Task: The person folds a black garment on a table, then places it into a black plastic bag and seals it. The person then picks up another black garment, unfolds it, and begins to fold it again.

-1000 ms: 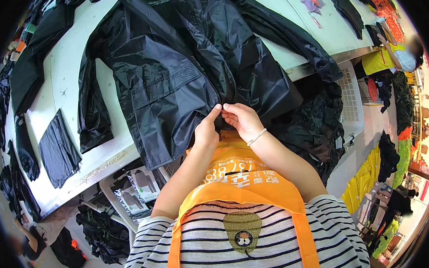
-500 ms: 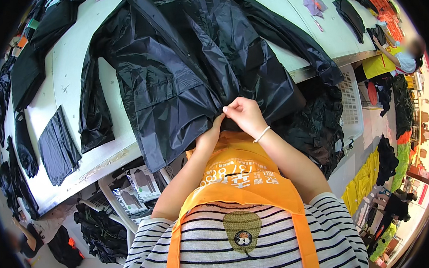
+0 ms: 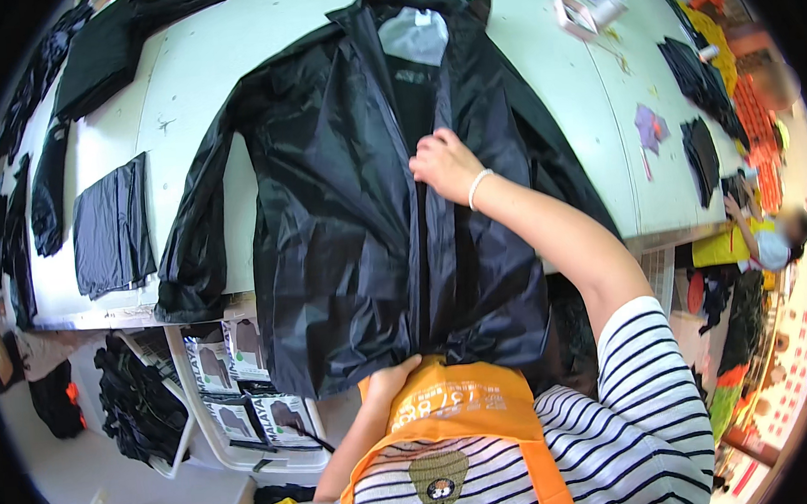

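A black rain jacket point(image 3: 328, 220) lies spread front up, its collar at the far side and its hem hanging over the table's near edge. My left hand point(image 3: 392, 380) holds the hem at the bottom of the front opening, thumb on top and the other fingers hidden under the cloth. Halfway up the front, my right hand point(image 3: 447, 164) is closed at the zipper line; the pull itself is hidden in the fingers. Above that hand the two fronts spread apart, showing the grey lining point(image 3: 413, 37). Below it they lie close together.
The white table point(image 3: 190, 89) holds a folded black garment point(image 3: 113, 228) at left, more dark clothing, a purple cloth point(image 3: 651, 129) and a small box point(image 3: 576, 16). Packaged garments point(image 3: 247, 419) sit in a white rack below. Another person point(image 3: 761, 230) works at far right.
My right hand has moved from the hem up the jacket's front, away from me. The left hand stays at the hem. The jacket now lies straighter, with its collar in view.
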Motion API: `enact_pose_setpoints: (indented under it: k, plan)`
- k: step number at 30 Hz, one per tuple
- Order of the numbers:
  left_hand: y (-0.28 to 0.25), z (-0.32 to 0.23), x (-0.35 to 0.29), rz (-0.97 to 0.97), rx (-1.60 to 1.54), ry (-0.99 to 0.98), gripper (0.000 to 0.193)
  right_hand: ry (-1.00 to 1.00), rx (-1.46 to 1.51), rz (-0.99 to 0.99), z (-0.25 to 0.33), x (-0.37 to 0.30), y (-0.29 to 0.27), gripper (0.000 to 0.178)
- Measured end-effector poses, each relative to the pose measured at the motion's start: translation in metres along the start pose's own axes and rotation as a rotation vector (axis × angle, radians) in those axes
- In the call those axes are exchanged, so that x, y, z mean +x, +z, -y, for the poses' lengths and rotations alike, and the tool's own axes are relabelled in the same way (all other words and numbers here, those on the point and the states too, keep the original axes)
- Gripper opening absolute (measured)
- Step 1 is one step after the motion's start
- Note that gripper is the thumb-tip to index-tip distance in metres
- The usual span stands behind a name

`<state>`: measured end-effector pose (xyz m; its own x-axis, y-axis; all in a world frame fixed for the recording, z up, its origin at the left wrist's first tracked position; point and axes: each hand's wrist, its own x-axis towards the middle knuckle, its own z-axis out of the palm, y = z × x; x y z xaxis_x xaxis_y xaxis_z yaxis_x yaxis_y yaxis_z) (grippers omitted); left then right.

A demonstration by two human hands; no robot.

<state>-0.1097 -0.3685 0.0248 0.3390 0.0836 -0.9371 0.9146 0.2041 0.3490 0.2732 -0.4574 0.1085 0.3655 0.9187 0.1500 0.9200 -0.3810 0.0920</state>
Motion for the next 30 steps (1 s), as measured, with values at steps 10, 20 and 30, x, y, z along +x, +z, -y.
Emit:
enact_pose_setpoints:
  k: [10,20,30]
  plan:
    - [0.060,0.075,0.024,-0.340,0.057,-0.025,0.056,0.492,-0.007,-0.220,-0.161,0.163,0.029,0.020]
    - [0.016,0.080,0.074,-0.308,0.544,-0.130,0.066,0.298,0.517,-0.058,-0.160,0.216,0.030,0.032]
    - [-0.172,-0.408,0.027,0.362,-0.017,0.748,0.056,1.302,1.120,0.033,-0.269,0.160,0.058,0.051]
